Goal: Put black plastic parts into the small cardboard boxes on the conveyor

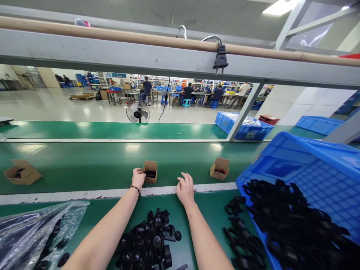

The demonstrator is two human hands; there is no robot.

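Note:
Just past the white strip, a small open cardboard box (150,179) holds black parts. My left hand (138,177), with a beaded bracelet at the wrist, has its fingers and thumb closed on the left side of this box. To the right, apart from the box, my right hand (185,187) hovers near the strip with its fingers spread and nothing in them. Between my forearms lies a pile of small round black plastic parts (146,240). Further along the green surface stand a second open cardboard box (219,169) at right and a third cardboard box (23,173) at left.
A large blue crate (281,150) of black ring-like parts tilts at my right, with loose black parts (242,240) beside it. A clear plastic bag (42,232) lies at left. Overhead, a plug (221,58) hangs from a beam. A fan (138,112) and seated people are beyond.

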